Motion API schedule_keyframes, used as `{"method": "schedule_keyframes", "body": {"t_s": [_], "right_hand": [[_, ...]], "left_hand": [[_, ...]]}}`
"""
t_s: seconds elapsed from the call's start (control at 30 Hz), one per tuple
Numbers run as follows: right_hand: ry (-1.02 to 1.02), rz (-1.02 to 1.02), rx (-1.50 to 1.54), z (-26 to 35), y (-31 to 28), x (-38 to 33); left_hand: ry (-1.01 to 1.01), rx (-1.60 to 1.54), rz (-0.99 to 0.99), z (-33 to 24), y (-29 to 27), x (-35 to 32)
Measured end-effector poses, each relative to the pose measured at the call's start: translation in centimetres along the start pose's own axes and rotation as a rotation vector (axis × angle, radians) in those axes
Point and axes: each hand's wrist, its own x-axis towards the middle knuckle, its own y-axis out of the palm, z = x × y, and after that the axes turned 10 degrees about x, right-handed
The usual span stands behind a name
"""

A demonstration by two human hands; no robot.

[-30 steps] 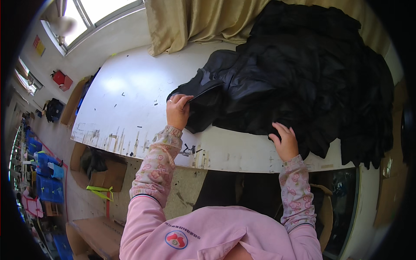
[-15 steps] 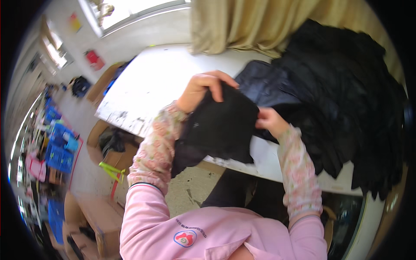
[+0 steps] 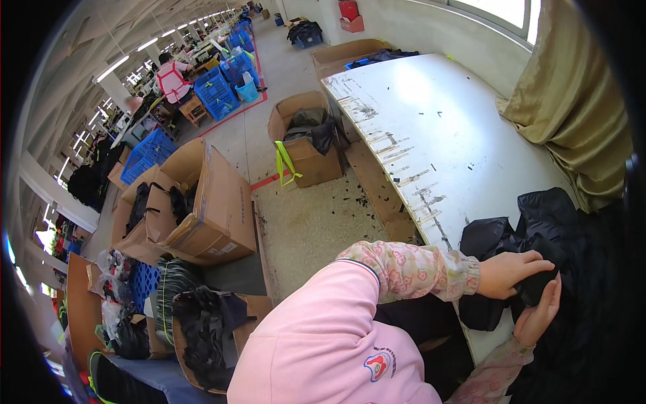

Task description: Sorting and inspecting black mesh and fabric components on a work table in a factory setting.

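Observation:
Black fabric (image 3: pixel 535 288) is bunched between my two hands at the right end of the table. My left hand (image 3: pixel 506 275) comes over it from the left, fingers curled onto its top. Below and to the right, my right hand (image 3: pixel 540 315) grips its lower side, with the fingertips partly hidden. More dark cloth (image 3: pixel 490 241) lies around and under my hands on the table edge. The piece's full shape is hidden by my fingers and by the dark pile.
The white table (image 3: pixel 431 114) has worn marks and small black scraps. A beige curtain (image 3: pixel 572 114) hangs behind it. Cardboard boxes (image 3: pixel 229 195) with dark cloth stand on the floor at left. Farther off are blue crates (image 3: pixel 215 94) and a seated person (image 3: pixel 173 81).
The view has swung left, so the table and my hands sit farther right. The black fabric, spread between my hands before, is now bunched up, and my hands are closer together.

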Motion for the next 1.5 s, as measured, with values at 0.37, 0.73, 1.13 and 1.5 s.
{"method": "schedule_keyframes", "body": {"t_s": [0.37, 0.73, 1.13, 1.5], "right_hand": [[-0.087, 0.037, -0.433, -7.5, -0.9, -2.1], [-0.605, -0.101, -0.448, 4.5, -1.3, 0.8], [-0.178, 0.317, -1.282, 1.3, -7.7, 0.9], [-0.021, 0.106, -0.608, 6.5, -8.6, 0.2]], "left_hand": [[-0.16, -0.357, -0.479, 0.7, 2.7, 1.6], [-0.187, -0.252, 0.787, 4.8, -6.0, -0.2], [-0.304, -1.524, 0.27, 6.0, -4.9, 0.3], [-0.189, -1.718, 0.28, 6.4, -4.0, -0.3]]}}
